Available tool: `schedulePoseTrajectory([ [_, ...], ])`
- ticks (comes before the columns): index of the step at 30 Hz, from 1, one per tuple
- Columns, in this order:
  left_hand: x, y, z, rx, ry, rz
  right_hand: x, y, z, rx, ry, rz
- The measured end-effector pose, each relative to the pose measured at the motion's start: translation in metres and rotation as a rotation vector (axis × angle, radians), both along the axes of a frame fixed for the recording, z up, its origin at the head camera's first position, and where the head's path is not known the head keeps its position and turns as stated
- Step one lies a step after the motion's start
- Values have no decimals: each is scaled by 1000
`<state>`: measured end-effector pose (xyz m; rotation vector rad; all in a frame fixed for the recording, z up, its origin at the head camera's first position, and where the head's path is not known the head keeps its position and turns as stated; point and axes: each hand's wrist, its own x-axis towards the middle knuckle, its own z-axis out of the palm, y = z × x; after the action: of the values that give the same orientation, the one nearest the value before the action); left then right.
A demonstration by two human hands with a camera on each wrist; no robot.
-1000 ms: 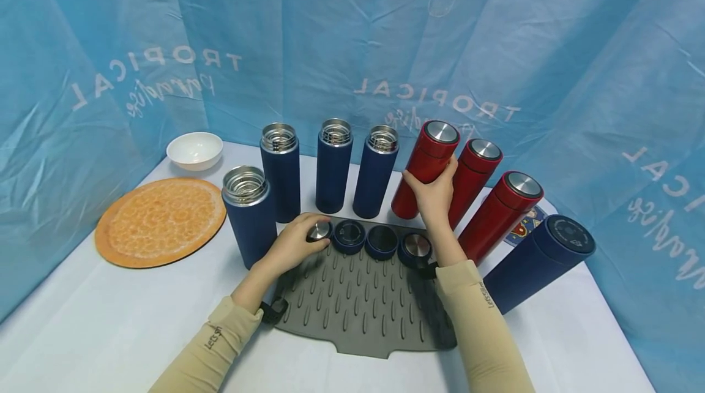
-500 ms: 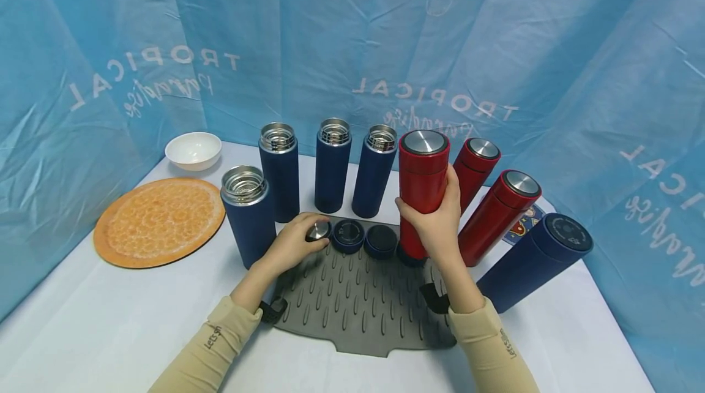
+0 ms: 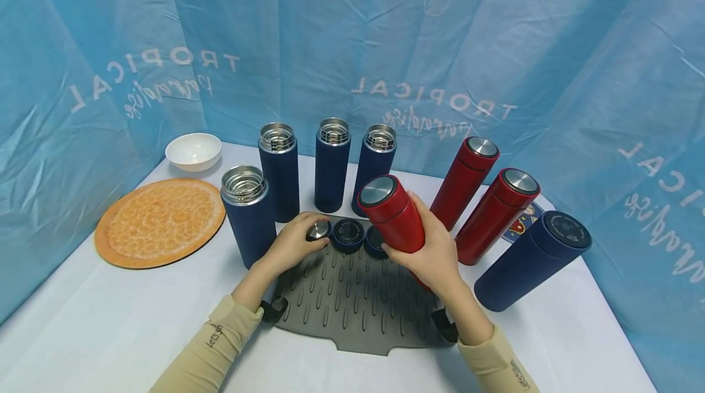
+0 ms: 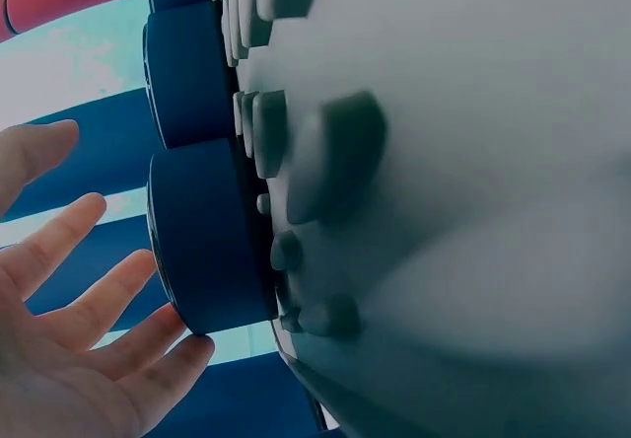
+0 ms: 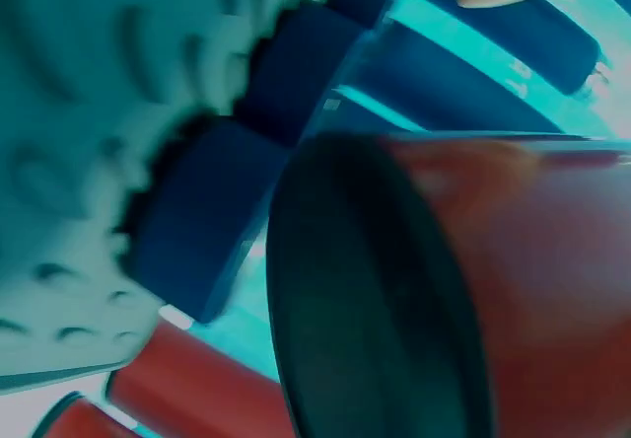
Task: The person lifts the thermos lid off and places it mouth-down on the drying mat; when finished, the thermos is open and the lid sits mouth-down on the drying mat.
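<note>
My right hand (image 3: 432, 252) grips a red thermos bottle (image 3: 395, 217) round its body, above the grey ridged mat (image 3: 358, 319). It tilts with its steel-topped lid toward the left. In the right wrist view the bottle's dark base (image 5: 365, 290) faces the camera, apart from the lids. My left hand (image 3: 292, 245) touches the leftmost bottle lid (image 3: 319, 231) on the mat's back edge. Its fingers look spread and fairly straight against that lid (image 4: 212, 241) in the left wrist view. Beside it sits another navy lid (image 3: 348, 235); a third (image 3: 376, 241) is partly hidden by the red bottle.
Several lidless navy bottles stand behind and left of the mat, the nearest (image 3: 249, 215) by my left hand. Two lidded red bottles (image 3: 465, 182) and a lidded navy bottle (image 3: 529, 264) stand right. An orange round mat (image 3: 162, 221) and white bowl (image 3: 194, 152) lie left.
My right hand has brought the red bottle from the back row forward and left over the mat, and tilted it. The left hand stays at its lid.
</note>
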<state>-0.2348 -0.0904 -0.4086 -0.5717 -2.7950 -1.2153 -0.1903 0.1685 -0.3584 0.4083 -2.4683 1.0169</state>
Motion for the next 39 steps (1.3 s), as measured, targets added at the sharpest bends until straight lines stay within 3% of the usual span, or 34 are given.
schedulePoseTrajectory([
  [8, 0, 1, 0, 1, -3, 3, 5, 2, -19, 388, 105, -24],
  [13, 3, 1, 4, 30, 7, 15, 8, 1, -29, 514, 104, 4],
  [16, 7, 2, 9, 106, 1, -5, 8, 0, -32, 553, 101, 23],
  [19, 12, 3, 15, 250, -50, -102, 8, 0, -33, 575, 113, 36],
  [22, 18, 4, 20, 377, -136, -261, 8, 0, -33, 603, 128, 42],
  [25, 22, 7, 22, 418, -191, -386, 8, 0, -33, 649, 139, 53],
  [27, 23, 10, 23, 418, -199, -421, 8, 0, -33, 678, 140, 62],
  [30, 23, 13, 23, 405, -202, -406, 8, 0, -33, 698, 129, 70],
  [39, 22, 18, 14, 384, -161, -253, 8, -2, -30, 728, 115, 64],
])
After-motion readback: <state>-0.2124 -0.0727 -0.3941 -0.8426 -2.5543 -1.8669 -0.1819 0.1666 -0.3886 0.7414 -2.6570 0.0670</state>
